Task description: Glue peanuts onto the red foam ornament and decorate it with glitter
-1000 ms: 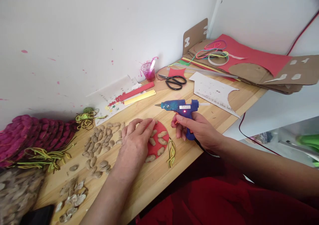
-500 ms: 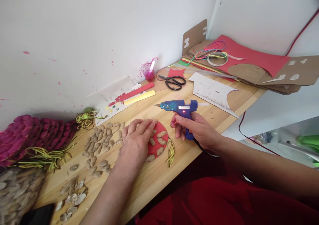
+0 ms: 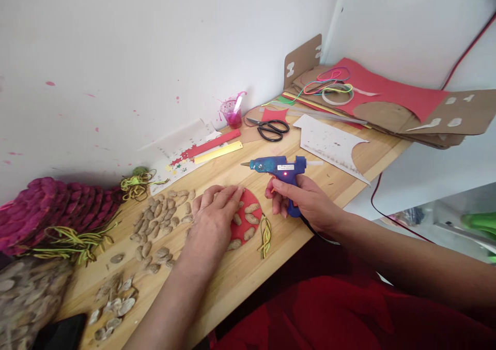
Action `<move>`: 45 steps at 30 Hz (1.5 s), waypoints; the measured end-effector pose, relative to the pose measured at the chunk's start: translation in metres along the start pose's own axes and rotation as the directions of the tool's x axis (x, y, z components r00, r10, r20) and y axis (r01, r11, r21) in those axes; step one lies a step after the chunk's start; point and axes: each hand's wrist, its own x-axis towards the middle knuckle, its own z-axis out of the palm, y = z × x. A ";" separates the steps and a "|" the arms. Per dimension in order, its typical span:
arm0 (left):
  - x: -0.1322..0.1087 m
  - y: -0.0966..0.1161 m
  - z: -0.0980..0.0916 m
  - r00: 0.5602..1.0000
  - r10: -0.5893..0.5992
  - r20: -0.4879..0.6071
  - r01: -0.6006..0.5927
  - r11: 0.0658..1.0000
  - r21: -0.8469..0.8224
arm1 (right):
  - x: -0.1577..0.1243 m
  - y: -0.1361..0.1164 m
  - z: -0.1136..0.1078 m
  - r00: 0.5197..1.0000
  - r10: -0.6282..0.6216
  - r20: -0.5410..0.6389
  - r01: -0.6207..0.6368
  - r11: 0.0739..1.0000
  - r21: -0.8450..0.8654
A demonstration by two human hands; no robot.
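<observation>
My left hand lies over the red disc, palm down, its fingers bent and close together. At the fingertips the small end of a peanut seems to show, pressed against the disc's upper edge; the hand hides the rest. Several peanuts sit around the uncovered part of the disc. My right hand grips a blue hot glue gun by its handle, a finger at the orange trigger. Its nozzle points left above the table, apart from the disc. A red light glows on its side, and a clear glue stick protrudes at the back.
Loose peanuts spread left of the disc, with broken shells nearer. A yellow-green string bundle lies beside the disc. Black scissors, a pink-stained cup and cardboard sheets are behind. Magenta pieces stack at left.
Both hands, the glue gun and the disc stay nearly in place. The view has shifted very slightly.
</observation>
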 end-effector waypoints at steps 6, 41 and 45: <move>0.000 -0.002 0.002 0.999 0.027 -0.018 -0.027 1.000 0.011 | 0.000 0.001 0.000 1.000 -0.003 0.008 0.003 1.000 -0.007; 0.005 0.010 -0.014 0.995 0.013 0.101 -0.013 1.000 -0.002 | 0.008 -0.003 -0.002 0.992 0.041 -0.120 -0.055 0.991 -0.118; 0.005 0.009 -0.011 0.996 0.014 0.088 -0.014 1.000 -0.003 | 0.030 -0.015 0.005 0.990 0.093 -0.110 -0.100 0.994 -0.052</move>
